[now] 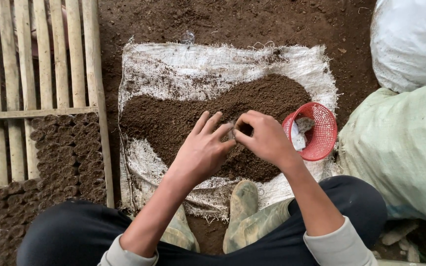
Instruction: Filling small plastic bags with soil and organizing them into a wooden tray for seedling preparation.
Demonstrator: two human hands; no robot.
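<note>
My 2 hands meet over the heap of dark brown soil (213,116) on the white woven sack (183,64). My right hand (267,138) pinches a small soil-filled pouch (244,129); my left hand (203,148), fingers spread, touches it. A red plastic basket (321,130) stands just beside.

To my left a bamboo slat frame (40,59) lies beside rows of soil-filled seedling pots (67,152). To my right, a red plastic basket (316,130) holds crumpled white bits; beyond it sit a white sack (410,39) and a pale green sack (400,148)
</note>
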